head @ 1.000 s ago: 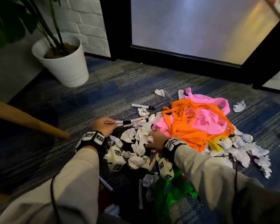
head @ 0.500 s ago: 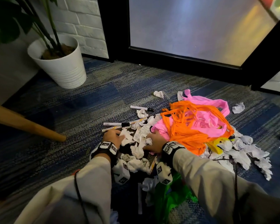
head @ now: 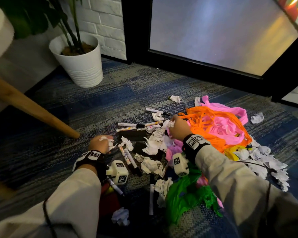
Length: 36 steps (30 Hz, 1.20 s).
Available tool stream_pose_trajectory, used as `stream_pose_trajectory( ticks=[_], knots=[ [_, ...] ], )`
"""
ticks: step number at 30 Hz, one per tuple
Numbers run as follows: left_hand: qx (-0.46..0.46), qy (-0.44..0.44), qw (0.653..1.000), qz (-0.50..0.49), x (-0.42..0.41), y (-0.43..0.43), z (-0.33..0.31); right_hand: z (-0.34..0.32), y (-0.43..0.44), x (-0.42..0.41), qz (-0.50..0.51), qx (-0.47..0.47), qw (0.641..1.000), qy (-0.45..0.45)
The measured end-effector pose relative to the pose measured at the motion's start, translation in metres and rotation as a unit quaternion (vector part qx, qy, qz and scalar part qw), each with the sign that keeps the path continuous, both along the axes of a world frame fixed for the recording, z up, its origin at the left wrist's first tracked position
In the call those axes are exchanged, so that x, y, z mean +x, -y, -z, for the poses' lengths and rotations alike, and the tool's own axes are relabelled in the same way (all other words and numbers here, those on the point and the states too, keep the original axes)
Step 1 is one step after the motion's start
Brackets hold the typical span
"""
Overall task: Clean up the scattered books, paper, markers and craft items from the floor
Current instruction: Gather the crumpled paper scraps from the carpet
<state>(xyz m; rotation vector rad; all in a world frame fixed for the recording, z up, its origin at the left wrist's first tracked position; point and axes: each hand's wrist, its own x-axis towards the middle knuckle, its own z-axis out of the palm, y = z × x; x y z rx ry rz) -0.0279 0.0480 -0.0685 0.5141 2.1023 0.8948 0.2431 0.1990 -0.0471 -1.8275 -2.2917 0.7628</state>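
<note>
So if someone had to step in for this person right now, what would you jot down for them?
Left hand: grips a crumpled paper ball, low over the carpet.
Right hand: pinches a second paper ball beside the orange streamers.
On the floor: white markers, more crumpled paper, pink streamers, green crepe paper.
Done: nothing visibly put away.
Left: nearly everything listed above.

Orange streamers [head: 212, 129] over pink ones [head: 230, 109] — blue-grey striped carpet [head: 127, 93]
</note>
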Motion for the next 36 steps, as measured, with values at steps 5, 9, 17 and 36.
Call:
stream_pose_trajectory(
  ticks=[5, 9, 17, 36],
  knots=[
    [-0.021, 0.036, 0.998, -0.043, 0.002, 0.0, -0.007, 0.005, -0.015, -0.01, -0.147, 0.0, 0.985, 0.09],
    [-0.006, 0.043, 0.997, -0.062, 0.006, -0.001, -0.01, 0.03, -0.011, -0.025, -0.174, -0.055, 0.972, 0.149],
    [-0.002, 0.049, 0.999, -0.021, 0.019, -0.012, -0.004, 0.043, -0.017, -0.023, -0.144, -0.011, 0.976, 0.164],
    [-0.031, 0.015, 0.998, 0.059, 0.013, -0.012, 0.007, 0.036, 0.05, -0.038, -0.236, -0.082, 0.966, 0.06]
  ],
)
